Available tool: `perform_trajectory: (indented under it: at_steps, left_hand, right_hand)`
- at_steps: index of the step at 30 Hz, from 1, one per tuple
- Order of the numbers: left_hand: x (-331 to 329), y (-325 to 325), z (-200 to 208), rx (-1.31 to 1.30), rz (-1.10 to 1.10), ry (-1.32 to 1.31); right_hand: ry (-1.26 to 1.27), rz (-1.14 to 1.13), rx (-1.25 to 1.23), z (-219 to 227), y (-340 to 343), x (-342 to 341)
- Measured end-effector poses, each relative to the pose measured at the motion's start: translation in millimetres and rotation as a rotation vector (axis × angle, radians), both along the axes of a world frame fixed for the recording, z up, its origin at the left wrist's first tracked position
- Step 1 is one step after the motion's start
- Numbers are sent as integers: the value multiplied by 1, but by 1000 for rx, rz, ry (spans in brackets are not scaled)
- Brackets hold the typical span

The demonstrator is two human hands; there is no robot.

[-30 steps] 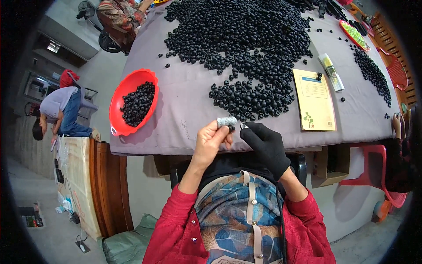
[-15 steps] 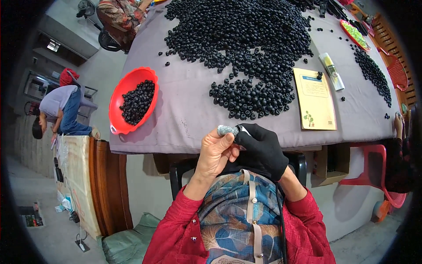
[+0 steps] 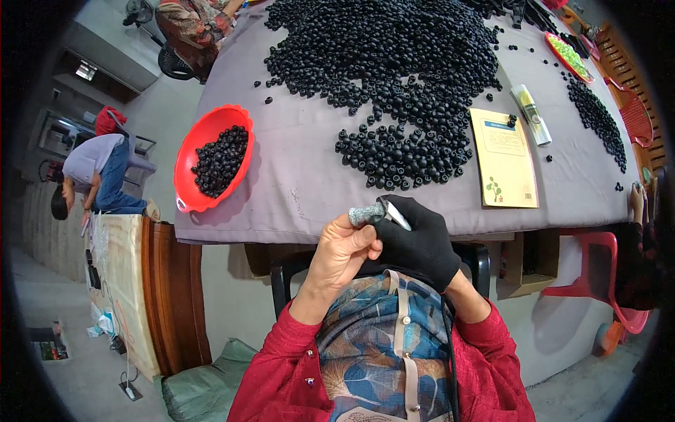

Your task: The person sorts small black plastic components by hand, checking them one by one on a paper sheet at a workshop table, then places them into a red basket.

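My left hand (image 3: 343,252) is bare, with a grey speckled wrap (image 3: 366,213) around its index finger. Its fingers are bent into a pinch, close against the right hand; whatever they hold is hidden. A black glove covers my right hand (image 3: 420,243), closed round a slim white-and-silver strip-like tool (image 3: 397,214) whose kind I cannot make out. Both hands meet just in front of the table's near edge. Beyond them, small round black parts with holes (image 3: 408,158) lie in a large heap on the cloth.
A red scalloped basin (image 3: 184,165) of black parts stands left on the grey tablecloth (image 3: 295,183). To the right lie a yellow booklet (image 3: 500,158), a clear tube-shaped pack (image 3: 531,114) and a red tray (image 3: 568,56) of green pieces. Other people are at the table's sides and at far left.
The white tool has come further into view above the gloved hand, now slanting down to the right. Both hands have shifted only slightly.
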State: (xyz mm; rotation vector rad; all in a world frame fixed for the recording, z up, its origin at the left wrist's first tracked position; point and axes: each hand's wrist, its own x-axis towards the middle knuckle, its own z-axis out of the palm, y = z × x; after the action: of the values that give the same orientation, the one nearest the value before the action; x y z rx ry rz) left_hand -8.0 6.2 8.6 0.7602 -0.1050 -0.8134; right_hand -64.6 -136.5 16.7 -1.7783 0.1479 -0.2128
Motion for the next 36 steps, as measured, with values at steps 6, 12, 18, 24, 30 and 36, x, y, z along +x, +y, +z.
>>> perform_trajectory:
  at_steps: [6, 12, 18, 24, 30, 36]
  left_hand:
    - [4, 6, -2, -18, -40, -17]
    - [2, 5, 11, -80, 33, -51]
    - [-2, 5, 15, -40, 51, -73]
    - [-3, 4, 20, 39, 85, -51]
    - [-4, 3, 18, 38, 87, -75]
    - [-4, 4, 18, 47, 78, -75]
  right_hand:
    - [-273, 74, -351, -2, -2, -7]
    - [-43, 46, 44, 18, 1, -12]
    - [-23, -10, 98, 23, 7, -15]
    - [-37, 20, -85, 25, 6, -17]
    - [-53, 35, -49, 24, 6, -17]
    - [-74, 33, -178, 26, 4, -17]
